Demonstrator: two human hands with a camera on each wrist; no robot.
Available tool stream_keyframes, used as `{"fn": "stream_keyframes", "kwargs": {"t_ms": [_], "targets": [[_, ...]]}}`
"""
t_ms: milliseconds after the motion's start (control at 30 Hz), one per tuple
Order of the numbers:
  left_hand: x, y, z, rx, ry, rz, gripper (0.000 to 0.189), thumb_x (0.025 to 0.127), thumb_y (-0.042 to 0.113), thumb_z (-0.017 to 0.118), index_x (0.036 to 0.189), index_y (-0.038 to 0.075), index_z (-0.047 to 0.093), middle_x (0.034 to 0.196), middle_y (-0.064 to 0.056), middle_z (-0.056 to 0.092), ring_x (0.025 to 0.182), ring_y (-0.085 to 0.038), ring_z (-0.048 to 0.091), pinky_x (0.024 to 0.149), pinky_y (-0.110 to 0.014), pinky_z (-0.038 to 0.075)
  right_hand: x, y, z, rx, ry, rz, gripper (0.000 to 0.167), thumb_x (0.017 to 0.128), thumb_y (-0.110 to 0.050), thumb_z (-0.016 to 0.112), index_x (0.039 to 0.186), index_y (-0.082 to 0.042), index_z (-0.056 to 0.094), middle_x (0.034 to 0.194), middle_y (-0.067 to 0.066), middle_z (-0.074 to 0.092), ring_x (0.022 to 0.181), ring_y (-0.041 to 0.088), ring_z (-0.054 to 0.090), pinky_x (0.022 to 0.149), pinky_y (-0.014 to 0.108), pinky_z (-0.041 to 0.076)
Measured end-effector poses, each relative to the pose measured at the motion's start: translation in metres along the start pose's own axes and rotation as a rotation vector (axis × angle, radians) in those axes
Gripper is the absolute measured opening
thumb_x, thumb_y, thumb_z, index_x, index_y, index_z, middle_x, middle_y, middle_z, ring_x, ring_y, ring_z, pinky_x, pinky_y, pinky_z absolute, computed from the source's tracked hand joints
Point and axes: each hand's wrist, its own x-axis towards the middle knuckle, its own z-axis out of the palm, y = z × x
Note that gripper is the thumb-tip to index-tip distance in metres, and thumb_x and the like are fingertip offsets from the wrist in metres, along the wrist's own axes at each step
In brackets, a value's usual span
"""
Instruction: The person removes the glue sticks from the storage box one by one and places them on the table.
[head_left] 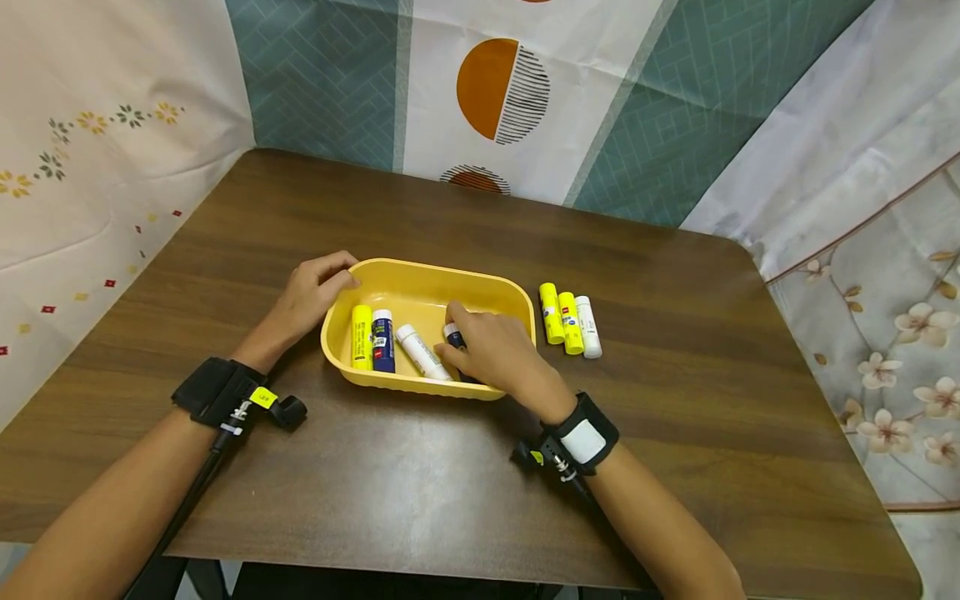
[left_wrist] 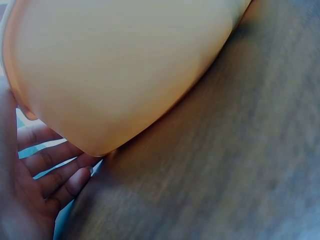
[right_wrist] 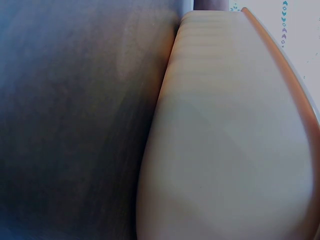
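Note:
A yellow plastic tub point(head_left: 435, 275) sits on the table. My left hand point(head_left: 311, 292) holds its left corner, thumb at the rim and fingers along the outer wall; the left wrist view shows those fingers point(left_wrist: 47, 162) against the tub's side. Inside lie a yellow glue stick point(head_left: 362, 337), a dark blue glue stick with a white cap point(head_left: 383, 342) and a white glue stick point(head_left: 423, 353). Reaching over the front rim, my right hand point(head_left: 495, 346) pinches another dark blue glue stick point(head_left: 454, 337), partly hidden under the hand. Only the tub's outer wall point(right_wrist: 220, 125) and table show in the right wrist view.
Right of the tub, two yellow glue sticks point(head_left: 561, 321) and a white one point(head_left: 588, 327) lie side by side on the brown wooden table point(head_left: 675, 400). Patterned cloths point(head_left: 322, 83) hang behind the table and on both sides.

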Motion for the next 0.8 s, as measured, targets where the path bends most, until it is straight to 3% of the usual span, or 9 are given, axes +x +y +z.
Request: {"fn": "stream_keyframes", "kwargs": {"t_ms": [333, 800], "targets": [[-0.0003, 0.003, -0.0007, -0.036, -0.005, -0.003, 0.025, 0.101, 0.017, 0.05, 0.111, 0.004, 0.068, 0.104, -0.016, 0.066, 0.085, -0.026, 0.058, 0.072, -0.019, 0.049, 0.0019, 0.0007, 0.0002, 0.0, -0.015, 0.012, 0.041, 0.098, -0.049, 0.06, 0.119, -0.015, 0.053, 0.069, -0.001, 0.05, 0.059, 0.015, 0.052, 0.05, 0.027, 0.028], [0.0035, 0.0006, -0.0012, -0.042, -0.01, -0.006, 0.026, 0.101, 0.018, 0.05, 0.111, 0.003, 0.068, 0.104, -0.014, 0.065, 0.087, -0.024, 0.057, 0.075, -0.019, 0.047, 0.0049, 0.0019, -0.0013, -0.004, -0.034, 0.018, 0.041, 0.098, -0.049, 0.059, 0.119, -0.014, 0.052, 0.07, 0.0, 0.05, 0.06, 0.016, 0.052, 0.051, 0.028, 0.029]]}}
